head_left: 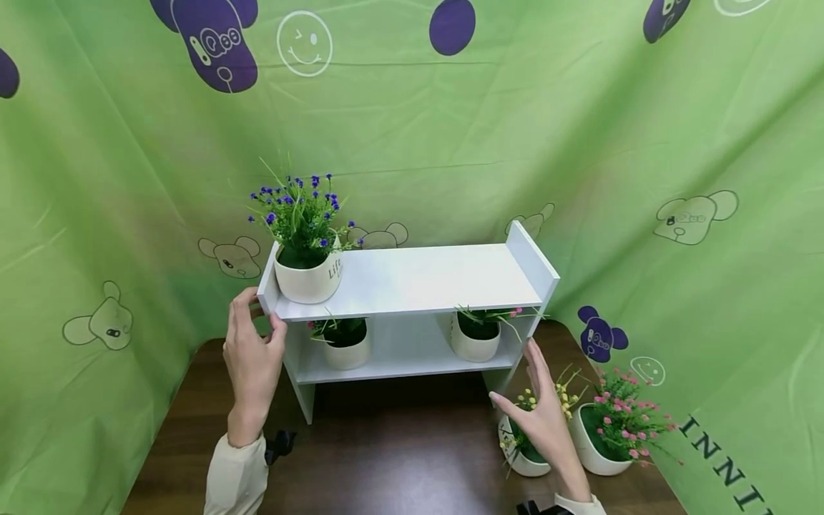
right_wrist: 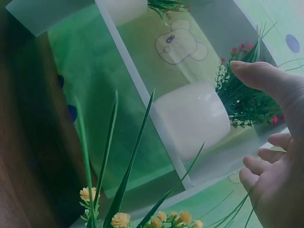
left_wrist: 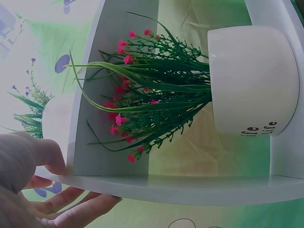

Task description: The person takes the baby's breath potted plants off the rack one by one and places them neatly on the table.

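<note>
A white two-tier shelf [head_left: 444, 277] stands on the brown table. My left hand [head_left: 253, 361] grips its left side panel [left_wrist: 199, 192] near the top corner, thumb at the front edge and fingers outside. Close by on the top board is a white pot with blue flowers [head_left: 307, 282]. Two white pots with pink flowers, a left one [head_left: 347, 350] and a right one [head_left: 475, 343], sit on the lower board. Thumb spread wide, my right hand [head_left: 543, 418] is at the shelf's right side, fingertips close to the side panel and nothing in its grasp.
On the table [head_left: 399, 458] at the right stand a pot with yellow flowers [head_left: 531, 461], partly behind my right hand, and another with pink flowers [head_left: 601, 447]. A green printed curtain [head_left: 412, 143] hangs behind and around the table.
</note>
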The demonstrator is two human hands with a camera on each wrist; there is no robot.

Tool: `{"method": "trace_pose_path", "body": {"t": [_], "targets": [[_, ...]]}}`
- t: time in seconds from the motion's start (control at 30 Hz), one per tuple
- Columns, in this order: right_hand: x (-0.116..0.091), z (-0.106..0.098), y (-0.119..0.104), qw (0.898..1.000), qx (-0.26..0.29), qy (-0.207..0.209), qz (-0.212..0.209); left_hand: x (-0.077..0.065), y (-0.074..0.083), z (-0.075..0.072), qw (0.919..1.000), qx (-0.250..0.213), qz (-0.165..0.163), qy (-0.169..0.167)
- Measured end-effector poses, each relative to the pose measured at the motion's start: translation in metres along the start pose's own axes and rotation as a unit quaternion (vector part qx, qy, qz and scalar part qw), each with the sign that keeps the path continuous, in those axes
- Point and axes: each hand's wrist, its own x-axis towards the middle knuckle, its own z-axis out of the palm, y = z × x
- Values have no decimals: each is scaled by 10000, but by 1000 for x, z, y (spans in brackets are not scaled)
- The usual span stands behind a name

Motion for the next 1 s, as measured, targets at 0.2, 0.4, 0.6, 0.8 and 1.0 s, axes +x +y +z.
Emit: {"method": "trace_pose_path", "body": {"t": [0.2,0.4,0.6,0.8,1.0], "targets": [[0,5,-1,9999,-15,-96,46,0,-1,-1,10000,-18,10,-8],[9,9,-2,9987,-4,-259,437,-1,-2,-1,10000,-26,-12,-25],[25,15,0,9982,189,-331,471,-1,-1,-1,10000,-40,9,-43],[42,21,1,9968,468,-331,557,0,0,0,10000,-31,21,-45],[55,28,0,9968,471,-213,604,0,1,0,10000,-23,10,-55]]}}
